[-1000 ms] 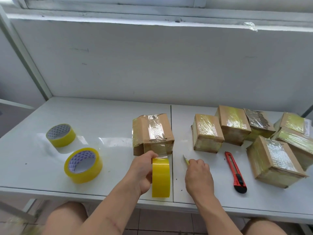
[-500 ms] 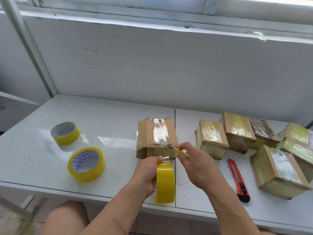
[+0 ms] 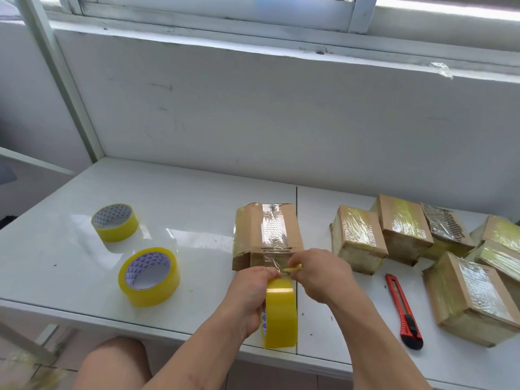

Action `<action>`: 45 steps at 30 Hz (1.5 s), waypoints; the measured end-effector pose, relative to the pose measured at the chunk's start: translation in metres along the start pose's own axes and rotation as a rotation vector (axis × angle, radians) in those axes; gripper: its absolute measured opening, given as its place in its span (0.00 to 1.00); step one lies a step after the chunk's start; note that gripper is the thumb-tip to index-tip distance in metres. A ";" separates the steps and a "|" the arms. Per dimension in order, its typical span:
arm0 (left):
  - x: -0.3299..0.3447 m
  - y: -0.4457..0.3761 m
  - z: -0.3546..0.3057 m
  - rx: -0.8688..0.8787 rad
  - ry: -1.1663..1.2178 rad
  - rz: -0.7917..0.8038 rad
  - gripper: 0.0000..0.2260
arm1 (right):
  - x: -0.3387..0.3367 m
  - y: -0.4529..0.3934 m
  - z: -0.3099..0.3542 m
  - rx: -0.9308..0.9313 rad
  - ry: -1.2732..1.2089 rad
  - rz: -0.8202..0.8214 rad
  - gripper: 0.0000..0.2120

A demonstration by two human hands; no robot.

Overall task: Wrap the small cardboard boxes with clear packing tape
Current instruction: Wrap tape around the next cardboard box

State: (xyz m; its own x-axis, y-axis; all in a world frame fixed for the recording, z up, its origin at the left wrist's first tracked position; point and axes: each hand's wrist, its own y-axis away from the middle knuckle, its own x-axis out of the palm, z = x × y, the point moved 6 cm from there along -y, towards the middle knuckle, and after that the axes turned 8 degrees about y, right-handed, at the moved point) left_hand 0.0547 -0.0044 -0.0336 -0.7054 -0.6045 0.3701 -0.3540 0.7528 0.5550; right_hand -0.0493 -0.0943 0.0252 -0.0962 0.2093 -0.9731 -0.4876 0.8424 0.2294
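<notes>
The cardboard box [image 3: 267,235] under work lies at the centre of the frame on the white surface [image 3: 168,215], directly above both hands, with its long axis running up the frame away from the person. A strip of clear tape [image 3: 272,261] runs from its near face down to the yellow tape roll [image 3: 280,313], which stands on edge just below the box. The left hand [image 3: 247,299] grasps this roll from the left side. The right hand [image 3: 320,274] pinches a small yellow tool [image 3: 292,268], probably a cutter, against the strip; the blade is too small to confirm. Both hands are equally near the box. No containers are in view. Finished taped boxes [image 3: 422,243] cluster at right; a red utility knife [image 3: 403,311] lies below them, and two spare rolls [image 3: 132,254] sit at left.
</notes>
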 end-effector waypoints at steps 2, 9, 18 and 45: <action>-0.004 -0.002 0.000 0.004 -0.015 -0.013 0.06 | 0.011 0.000 -0.016 0.024 -0.019 0.029 0.13; -0.010 -0.007 -0.003 -0.023 -0.073 -0.024 0.07 | 0.010 0.005 -0.044 0.077 -0.183 -0.228 0.15; -0.020 -0.002 -0.008 -0.006 -0.169 0.012 0.06 | 0.016 -0.051 0.012 -0.353 -0.442 -0.278 0.17; -0.052 0.004 -0.041 0.480 -0.481 0.096 0.06 | 0.032 0.035 0.039 -0.205 -1.002 -0.617 0.13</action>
State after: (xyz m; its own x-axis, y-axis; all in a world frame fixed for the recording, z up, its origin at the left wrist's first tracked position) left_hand 0.1150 0.0196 -0.0201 -0.9022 -0.4300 -0.0321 -0.4310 0.8965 0.1031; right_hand -0.0353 -0.0385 0.0034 0.8785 0.1680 -0.4473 -0.3518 0.8609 -0.3676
